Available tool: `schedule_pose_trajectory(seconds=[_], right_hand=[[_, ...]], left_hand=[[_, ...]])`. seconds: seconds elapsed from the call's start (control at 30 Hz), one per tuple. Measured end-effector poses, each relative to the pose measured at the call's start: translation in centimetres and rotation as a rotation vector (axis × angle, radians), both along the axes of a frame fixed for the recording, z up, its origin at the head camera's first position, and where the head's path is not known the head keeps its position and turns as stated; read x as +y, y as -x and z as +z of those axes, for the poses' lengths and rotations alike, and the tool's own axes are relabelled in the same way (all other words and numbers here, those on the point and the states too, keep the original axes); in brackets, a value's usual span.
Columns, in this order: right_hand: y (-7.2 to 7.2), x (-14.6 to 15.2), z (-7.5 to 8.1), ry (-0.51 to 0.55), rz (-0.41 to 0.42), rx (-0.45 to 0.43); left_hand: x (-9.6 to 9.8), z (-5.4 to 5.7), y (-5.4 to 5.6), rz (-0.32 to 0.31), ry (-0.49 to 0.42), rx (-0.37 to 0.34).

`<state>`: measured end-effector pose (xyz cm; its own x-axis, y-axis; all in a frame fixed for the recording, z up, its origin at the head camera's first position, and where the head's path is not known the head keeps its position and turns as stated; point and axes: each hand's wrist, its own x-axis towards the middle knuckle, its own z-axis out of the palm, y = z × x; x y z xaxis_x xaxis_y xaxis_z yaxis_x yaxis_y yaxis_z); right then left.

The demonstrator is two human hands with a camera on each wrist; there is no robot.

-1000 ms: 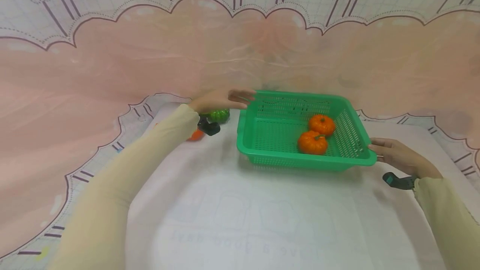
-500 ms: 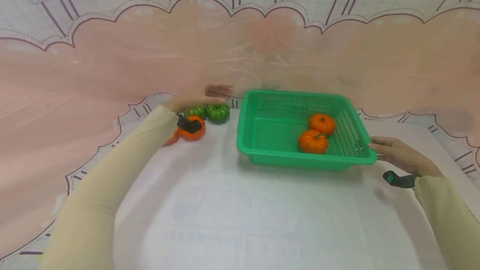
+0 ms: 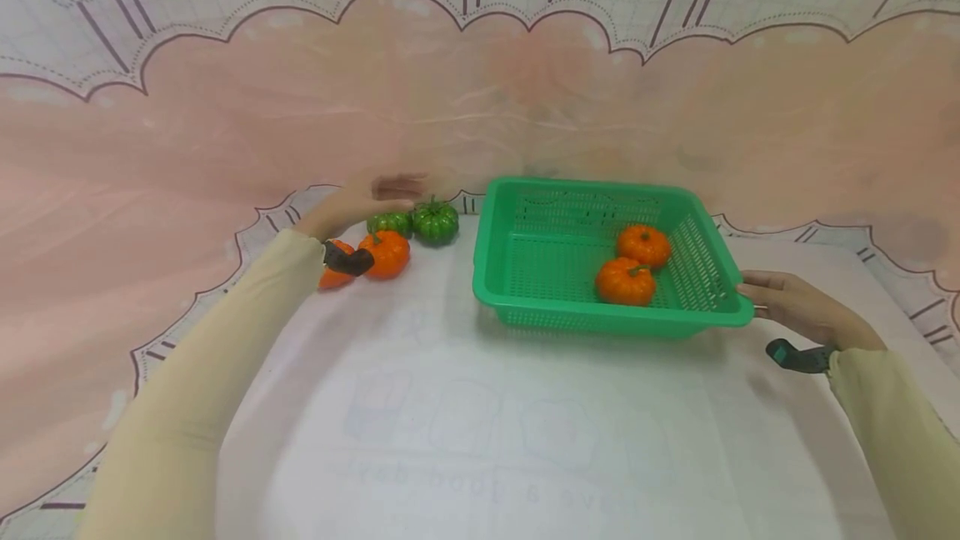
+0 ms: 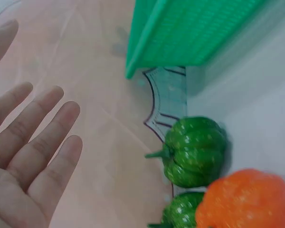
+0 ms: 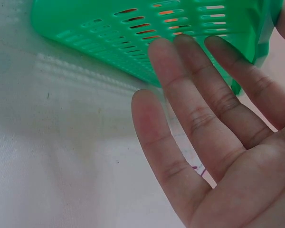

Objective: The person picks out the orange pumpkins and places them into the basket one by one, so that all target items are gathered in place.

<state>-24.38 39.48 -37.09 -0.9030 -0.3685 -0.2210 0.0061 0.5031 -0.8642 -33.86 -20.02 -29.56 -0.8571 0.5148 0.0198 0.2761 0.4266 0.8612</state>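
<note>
My left hand (image 3: pixel 358 200) is held over the far left of the table, behind the small pumpkins, fingers spread and palm bare in the left wrist view. Closest to it are a green pumpkin (image 3: pixel 436 224) and another green pumpkin (image 3: pixel 391 225). In front of those sit an orange pumpkin (image 3: pixel 386 255) and a second orange one (image 3: pixel 335 272), partly hidden by the wrist camera. With my right hand (image 3: pixel 808 313) I hold the right rim of a green plastic basket (image 3: pixel 600 312), thumb at the rim and fingers (image 5: pixel 199 114) along the outer wall. Two orange pumpkins (image 3: pixel 626 282) lie inside it.
A white printed cloth (image 3: pixel 480 415) covers the table. Behind rises a pink patterned backdrop (image 3: pixel 450 98), close to the basket's far side. The green pumpkins sit near the cloth's back edge, left of the basket.
My left hand has moved left from the basket's near-left corner to above the pumpkins, uncovering the green ones and an orange one. The right hand and the basket stay in place.
</note>
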Motion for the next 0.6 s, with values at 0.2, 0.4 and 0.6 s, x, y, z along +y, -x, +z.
schedule_pose_trajectory(seconds=[0.2, 0.4, 0.6], right_hand=[[0.0, 0.0, 0.0, 0.024, 0.001, -0.004], [0.0, 0.0, 0.0, 0.031, -0.005, -0.015], [0.0, 0.1, -0.1, 0.062, -0.001, -0.02]], left_hand=[[-1.3, -0.9, -0.1, 0.032, -0.003, 0.04], [-2.1, -2.0, -0.2, 0.1, -0.044, 0.034], [-2.9, -2.8, -0.6, 0.159, -0.023, 0.047]])
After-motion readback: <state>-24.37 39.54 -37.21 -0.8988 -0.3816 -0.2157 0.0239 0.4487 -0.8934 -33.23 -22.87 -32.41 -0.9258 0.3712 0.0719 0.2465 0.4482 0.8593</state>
